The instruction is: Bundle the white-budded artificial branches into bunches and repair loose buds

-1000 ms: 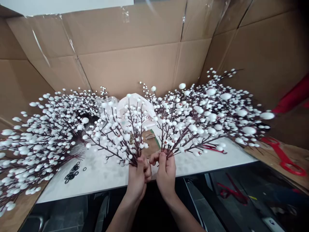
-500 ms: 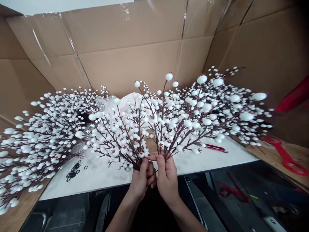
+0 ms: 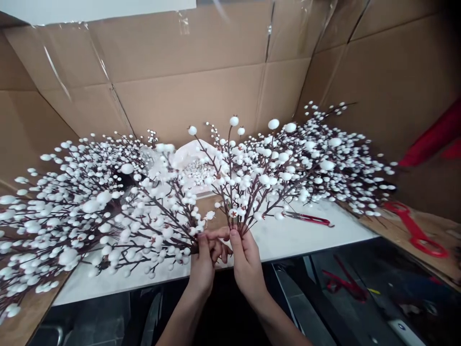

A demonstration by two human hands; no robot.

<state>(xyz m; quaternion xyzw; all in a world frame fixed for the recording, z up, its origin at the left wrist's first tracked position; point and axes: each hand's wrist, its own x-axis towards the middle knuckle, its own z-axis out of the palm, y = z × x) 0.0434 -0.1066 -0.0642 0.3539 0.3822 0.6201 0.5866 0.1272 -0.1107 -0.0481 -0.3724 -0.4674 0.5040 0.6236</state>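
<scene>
My left hand (image 3: 202, 262) is closed around the lower stems of a bunch of artificial white berry branches (image 3: 158, 211), which leans out to the left over the table. Fingers of this hand reach across toward my right hand (image 3: 247, 262). That hand pinches the stem ends of a second bunch of white berry branches (image 3: 252, 185) between thumb and fingers, and this bunch fans upward and to the right. Brown stems and white berries of different sizes make up both bunches. The stem ends inside my hands are hidden.
Piles of berry branches lie at the left (image 3: 65, 192) and right (image 3: 345, 168). Loose white berries (image 3: 196, 172) sit by a pale plastic bag. Red-handled snips (image 3: 311, 219) lie on the white table (image 3: 281, 240). Cardboard walls (image 3: 187, 96) surround the table; a red tool (image 3: 419, 235) is far right.
The left bunch has tipped further left and down, away from the right bunch, and now covers the black rings on the table. My left hand has shifted slightly left. The view has moved a little.
</scene>
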